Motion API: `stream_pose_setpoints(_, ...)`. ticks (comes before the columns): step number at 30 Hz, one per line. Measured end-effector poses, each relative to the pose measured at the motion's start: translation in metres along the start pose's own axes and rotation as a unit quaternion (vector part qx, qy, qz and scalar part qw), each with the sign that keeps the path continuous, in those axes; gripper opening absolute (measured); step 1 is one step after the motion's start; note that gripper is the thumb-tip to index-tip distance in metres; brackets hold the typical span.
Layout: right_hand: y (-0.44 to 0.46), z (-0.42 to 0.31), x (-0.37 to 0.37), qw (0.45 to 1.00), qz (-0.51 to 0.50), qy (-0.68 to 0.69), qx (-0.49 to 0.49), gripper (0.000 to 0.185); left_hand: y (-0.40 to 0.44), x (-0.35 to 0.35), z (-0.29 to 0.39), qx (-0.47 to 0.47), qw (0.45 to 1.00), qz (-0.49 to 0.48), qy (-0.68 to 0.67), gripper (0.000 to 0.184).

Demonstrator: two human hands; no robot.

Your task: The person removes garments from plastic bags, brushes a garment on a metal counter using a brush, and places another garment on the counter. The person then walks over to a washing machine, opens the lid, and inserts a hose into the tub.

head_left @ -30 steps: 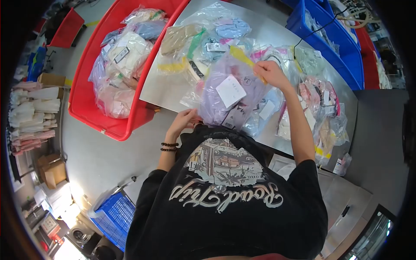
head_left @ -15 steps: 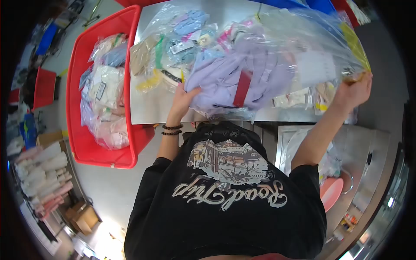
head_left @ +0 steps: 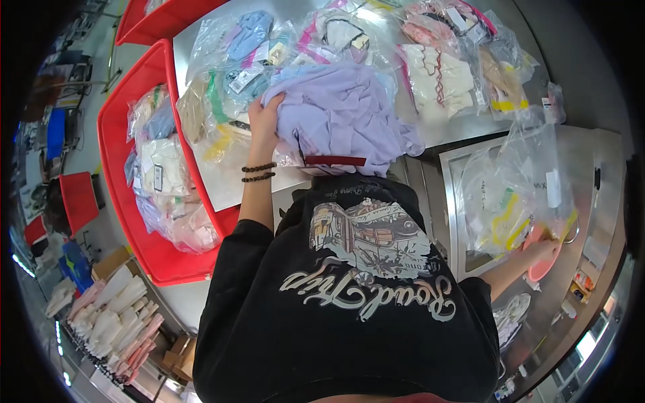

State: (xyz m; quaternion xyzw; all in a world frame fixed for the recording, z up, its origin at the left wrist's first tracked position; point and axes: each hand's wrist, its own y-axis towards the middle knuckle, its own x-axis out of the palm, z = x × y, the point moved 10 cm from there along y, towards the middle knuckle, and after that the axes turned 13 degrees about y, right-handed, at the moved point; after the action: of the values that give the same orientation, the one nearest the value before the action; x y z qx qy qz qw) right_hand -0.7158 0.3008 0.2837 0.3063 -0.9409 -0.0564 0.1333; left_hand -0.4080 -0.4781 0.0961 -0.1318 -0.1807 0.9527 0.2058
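A lavender garment (head_left: 336, 111), out of its bag, lies bunched at the near edge of the metal table (head_left: 218, 185), with a dark red strip on its near side. My left hand (head_left: 264, 121) grips its left side, thumb on top of the cloth. Low on the right, my right hand (head_left: 543, 250) is closed on the yellow edge of a clear plastic bag (head_left: 547, 181), beside a pink bowl (head_left: 539, 267). Bagged garments lie behind the lavender one, among them a white one (head_left: 440, 80) and a blue one (head_left: 250, 35).
A red bin (head_left: 181, 269) holding bagged clothes stands against the table's left side. Another red bin (head_left: 161, 25) is behind it. Clear bags with yellow strips (head_left: 507, 225) lie on the lower metal surface at right. White and pink garments (head_left: 114, 322) are at lower left.
The clear bag has come off the lavender garment. My right hand has carried it right and down, towards the pink bowl. My left hand has stayed on the garment, and the view has shifted right.
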Motion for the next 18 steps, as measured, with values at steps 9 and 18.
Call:
stream_pose_setpoints(9, 0.012, 0.07, -0.08, 0.768, 0.112, -0.603, -0.183, 0.057, -0.021, 0.078, 0.107, 0.221, 0.941, -0.254, 0.043, 0.074)
stream_pose_setpoints(18, -0.105, 0.144, 0.089, 0.708, -0.193, -0.625, -0.267, 0.067, -0.049, 0.093, 0.025, 0.208, 0.838, -0.102, 0.493, 0.057)
